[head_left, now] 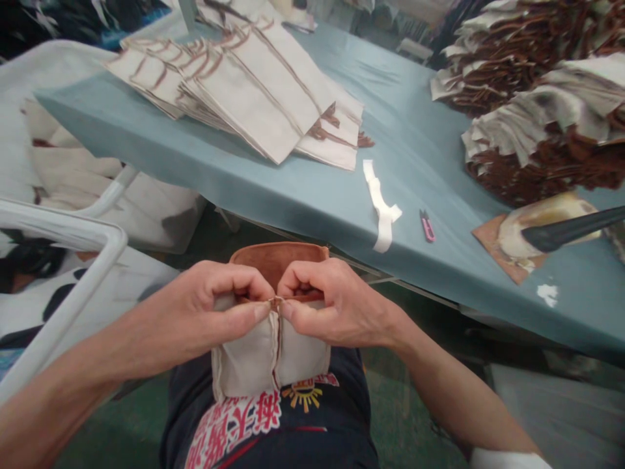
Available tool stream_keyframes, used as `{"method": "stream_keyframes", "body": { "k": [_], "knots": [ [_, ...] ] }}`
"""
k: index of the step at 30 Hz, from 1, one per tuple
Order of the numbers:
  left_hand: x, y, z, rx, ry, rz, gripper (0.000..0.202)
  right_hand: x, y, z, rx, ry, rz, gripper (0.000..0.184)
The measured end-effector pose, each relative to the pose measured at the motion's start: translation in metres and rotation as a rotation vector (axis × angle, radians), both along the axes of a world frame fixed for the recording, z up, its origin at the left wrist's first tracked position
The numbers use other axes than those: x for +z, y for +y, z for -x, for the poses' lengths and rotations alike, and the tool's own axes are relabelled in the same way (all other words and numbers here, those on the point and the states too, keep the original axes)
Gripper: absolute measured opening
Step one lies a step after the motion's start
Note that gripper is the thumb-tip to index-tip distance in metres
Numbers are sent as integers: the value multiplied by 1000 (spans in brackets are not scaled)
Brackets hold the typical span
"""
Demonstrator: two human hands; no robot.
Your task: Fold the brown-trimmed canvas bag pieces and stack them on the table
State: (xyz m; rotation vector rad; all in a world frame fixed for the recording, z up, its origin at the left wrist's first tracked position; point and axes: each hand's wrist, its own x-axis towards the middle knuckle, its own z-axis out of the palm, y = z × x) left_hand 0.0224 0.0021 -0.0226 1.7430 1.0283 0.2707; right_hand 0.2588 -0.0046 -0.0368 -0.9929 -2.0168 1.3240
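Note:
I hold a small cream cloth bag (254,361) with a brown inner lining (273,260) in front of my chest, below the table's edge. My left hand (219,306) is closed, pinching the bag's top edge on the left. My right hand (327,303) is closed, pinching the same edge on the right. Both thumbs and forefingers meet at the bag's middle seam, where a thin brown cord end shows between them. The bag hangs down over my dark printed shirt.
A blue-grey table (415,143) stretches ahead. On it lie a fanned stack of cream bags (244,85), heaps of bags with brown cords (537,98), a white cloth strip (381,202), a pink cutter (428,227) and a brown board with a dark tool (561,233). A white frame (73,260) stands at left.

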Motion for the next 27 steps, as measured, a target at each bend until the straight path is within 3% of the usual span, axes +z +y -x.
{"method": "stream_keyframes", "body": {
  "k": [4, 7, 12, 17, 22, 27],
  "knots": [
    [1, -4, 0, 23, 61, -182, 22, -1, 1, 2, 1, 6, 49, 9],
    [0, -7, 1, 47, 75, -217, 22, -2, 2, 4, 6, -6, 39, 9],
    [-1, -5, 3, 16, 52, -136, 24, -6, 4, 4, 52, 14, 38, 9],
    [-6, -3, 7, 4, 21, 69, 31, -11, 8, 1, 123, 55, 94, 7],
    [-16, -7, 10, 47, -48, 134, 33, -7, 6, 2, 95, 23, 71, 15],
    [-13, -6, 6, 81, -55, 179, 30, -4, 1, 8, 14, -9, -14, 14]
  ]
}}
